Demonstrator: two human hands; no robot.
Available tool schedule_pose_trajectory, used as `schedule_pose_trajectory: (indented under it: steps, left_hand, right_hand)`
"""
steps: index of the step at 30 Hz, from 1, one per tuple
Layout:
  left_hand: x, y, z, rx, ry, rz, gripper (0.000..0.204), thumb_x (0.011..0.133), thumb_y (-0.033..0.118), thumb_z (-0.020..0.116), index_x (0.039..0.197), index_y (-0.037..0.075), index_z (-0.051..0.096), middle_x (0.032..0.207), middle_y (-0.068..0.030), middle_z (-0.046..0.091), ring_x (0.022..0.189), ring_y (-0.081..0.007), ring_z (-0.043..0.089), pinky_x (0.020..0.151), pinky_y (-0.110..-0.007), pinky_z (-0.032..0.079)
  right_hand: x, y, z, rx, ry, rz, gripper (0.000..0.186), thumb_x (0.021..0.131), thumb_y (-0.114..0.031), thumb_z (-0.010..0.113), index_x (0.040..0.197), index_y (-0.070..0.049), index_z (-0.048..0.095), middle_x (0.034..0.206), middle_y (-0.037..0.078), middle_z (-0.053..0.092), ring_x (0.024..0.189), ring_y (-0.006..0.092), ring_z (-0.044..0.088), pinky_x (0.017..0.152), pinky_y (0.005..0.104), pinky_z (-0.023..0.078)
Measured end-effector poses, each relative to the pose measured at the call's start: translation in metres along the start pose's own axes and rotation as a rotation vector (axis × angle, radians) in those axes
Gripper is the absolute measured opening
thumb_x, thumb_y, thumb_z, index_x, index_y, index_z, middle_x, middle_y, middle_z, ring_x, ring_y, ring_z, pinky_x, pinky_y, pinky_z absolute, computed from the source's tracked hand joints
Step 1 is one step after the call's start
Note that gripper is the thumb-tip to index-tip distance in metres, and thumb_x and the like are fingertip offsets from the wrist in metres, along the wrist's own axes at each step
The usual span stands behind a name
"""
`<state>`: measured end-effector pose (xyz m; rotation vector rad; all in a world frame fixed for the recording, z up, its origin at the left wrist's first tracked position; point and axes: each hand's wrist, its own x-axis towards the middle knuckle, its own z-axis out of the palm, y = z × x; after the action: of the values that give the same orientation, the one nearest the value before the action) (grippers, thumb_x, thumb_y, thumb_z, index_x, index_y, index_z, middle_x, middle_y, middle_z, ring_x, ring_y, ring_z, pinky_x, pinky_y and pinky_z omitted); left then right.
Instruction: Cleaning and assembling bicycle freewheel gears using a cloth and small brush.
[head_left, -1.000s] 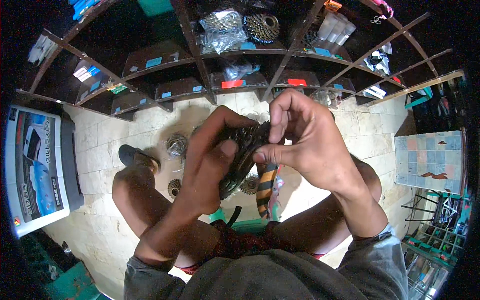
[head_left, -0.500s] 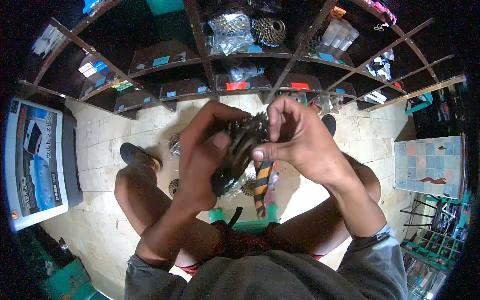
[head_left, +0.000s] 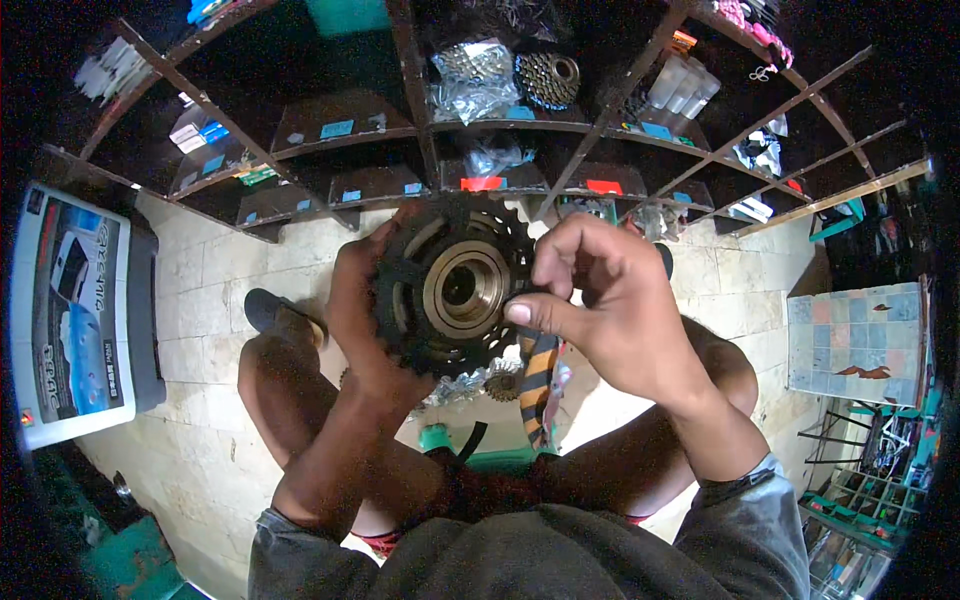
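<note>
A black bicycle freewheel (head_left: 410, 335) with toothed sprockets and a bronze-coloured hub hangs before me, its round face turned up toward my view. My left hand (head_left: 358, 300) grips it from the left, with most of the fingers hidden behind the sprockets. At the right rim, the thumb and curled fingers of my right hand (head_left: 610, 300) close on the teeth. Below it, on the floor between my legs, lie a smaller sprocket cluster (head_left: 503, 386) and some clear plastic wrapping (head_left: 450, 390). A yellow-and-black striped strip (head_left: 538, 390) hangs or lies beside them.
Dark wooden shelves (head_left: 350, 133) run along the far side, holding bagged sprockets (head_left: 472, 80) and another freewheel (head_left: 548, 80). A large printed box (head_left: 80, 320) stands at the left. A tile-patterned surface (head_left: 855, 340) and a green rack (head_left: 870, 490) are on the right.
The freewheel has turned from edge-on to face-up, so its bronze hub now shows. My left hand has gone further behind it; my right hand stays at the rim.
</note>
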<state>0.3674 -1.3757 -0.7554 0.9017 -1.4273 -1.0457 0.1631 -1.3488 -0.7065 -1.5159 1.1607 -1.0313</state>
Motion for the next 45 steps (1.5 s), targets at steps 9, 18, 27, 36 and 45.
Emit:
schedule_pose_trajectory:
  steps: [9, 18, 27, 36, 45]
  left_hand:
    - [-0.011, -0.013, -0.004, 0.259, 0.059, 0.195, 0.081, 0.065, 0.008, 0.096, 0.129, -0.002, 0.048, 0.122, -0.0155, 0.067, 0.109, -0.0235, 0.069, 0.093, -0.036, 0.058]
    - [-0.013, -0.010, 0.010, 0.259, 0.029, 0.222, 0.062, 0.078, 0.015, 0.083, 0.127, -0.003, 0.049, 0.121, -0.0155, 0.067, 0.109, -0.0226, 0.068, 0.092, -0.036, 0.058]
    - [-0.010, -0.008, 0.008, 0.241, 0.038, 0.178, 0.052, 0.084, 0.020, 0.073, 0.126, -0.002, 0.050, 0.119, -0.0147, 0.067, 0.108, -0.0218, 0.068, 0.092, -0.036, 0.057]
    - [-0.011, -0.006, 0.011, 0.265, 0.010, 0.190, 0.045, 0.090, 0.025, 0.063, 0.125, -0.002, 0.052, 0.118, -0.0139, 0.067, 0.107, -0.0210, 0.067, 0.092, -0.035, 0.057]
    - [-0.012, -0.007, 0.014, 0.294, 0.026, 0.193, 0.041, 0.096, 0.030, 0.053, 0.124, -0.001, 0.053, 0.117, -0.0131, 0.067, 0.106, -0.0202, 0.067, 0.092, -0.035, 0.057]
  right_hand:
    - [0.001, -0.005, -0.005, -0.072, 0.127, -0.105, 0.023, 0.083, 0.004, 0.082, 0.096, -0.003, 0.064, 0.090, -0.001, 0.059, 0.083, 0.0064, 0.052, 0.075, 0.0232, 0.045]
    - [0.004, 0.005, 0.005, -0.042, 0.104, -0.094, 0.028, 0.084, 0.007, 0.080, 0.102, -0.001, 0.061, 0.097, 0.000, 0.059, 0.087, 0.0074, 0.054, 0.082, 0.0243, 0.048]
    - [0.008, 0.009, 0.007, 0.019, 0.074, 0.078, 0.052, 0.079, 0.009, 0.083, 0.120, -0.003, 0.054, 0.106, 0.000, 0.051, 0.087, 0.0054, 0.051, 0.080, 0.0221, 0.047]
    - [0.007, 0.014, 0.007, 0.111, 0.050, 0.139, 0.057, 0.077, 0.007, 0.085, 0.123, -0.004, 0.054, 0.106, 0.000, 0.051, 0.081, 0.0025, 0.050, 0.075, 0.0201, 0.047]
    - [0.010, 0.012, 0.005, 0.109, 0.095, 0.064, 0.050, 0.079, 0.007, 0.085, 0.119, -0.002, 0.058, 0.099, -0.001, 0.052, 0.080, 0.0026, 0.053, 0.075, 0.0201, 0.048]
